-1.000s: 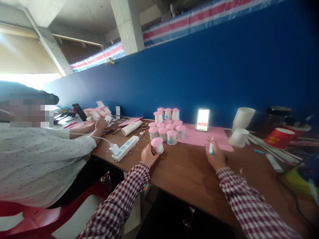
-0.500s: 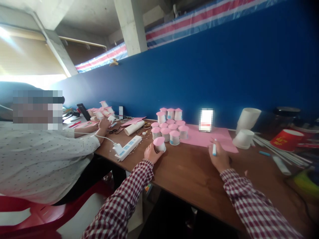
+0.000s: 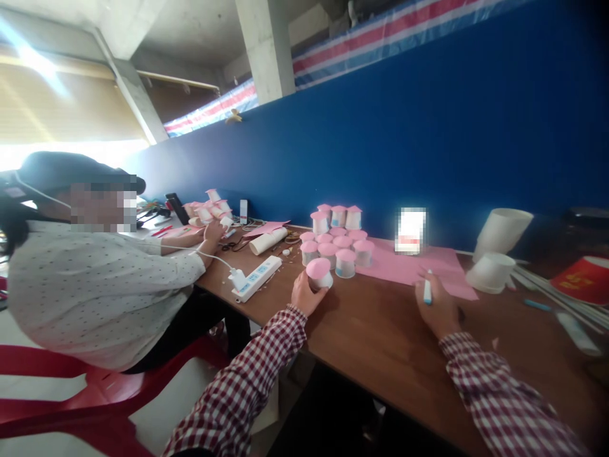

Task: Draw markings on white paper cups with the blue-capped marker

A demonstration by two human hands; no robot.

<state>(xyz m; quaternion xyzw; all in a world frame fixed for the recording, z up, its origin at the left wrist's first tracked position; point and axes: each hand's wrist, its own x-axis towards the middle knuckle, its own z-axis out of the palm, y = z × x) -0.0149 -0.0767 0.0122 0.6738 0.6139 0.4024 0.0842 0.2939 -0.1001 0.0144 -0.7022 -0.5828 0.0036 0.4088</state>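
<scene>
My left hand (image 3: 305, 295) is wrapped round an upturned white paper cup with a pink paper top (image 3: 319, 272), which stands on the brown table (image 3: 380, 330). My right hand (image 3: 436, 309) is closed round a white and blue glue stick or marker (image 3: 427, 289), at the near edge of a pink paper sheet (image 3: 419, 266). Just behind the held cup stands a cluster of several more pink-topped cups (image 3: 337, 238). Both my sleeves are red and white check.
A white power strip (image 3: 257, 277) lies left of my left hand. A co-worker in a dotted white shirt (image 3: 99, 292) sits at left on a red chair, handling more cups (image 3: 209, 209). Plain white cups (image 3: 495, 254) and a red cup (image 3: 585, 279) stand at right. A blue wall backs the table.
The view has swung left, so everything sits further right in the picture. Both hands keep their grips; the cup and the stick stay where they were on the table.
</scene>
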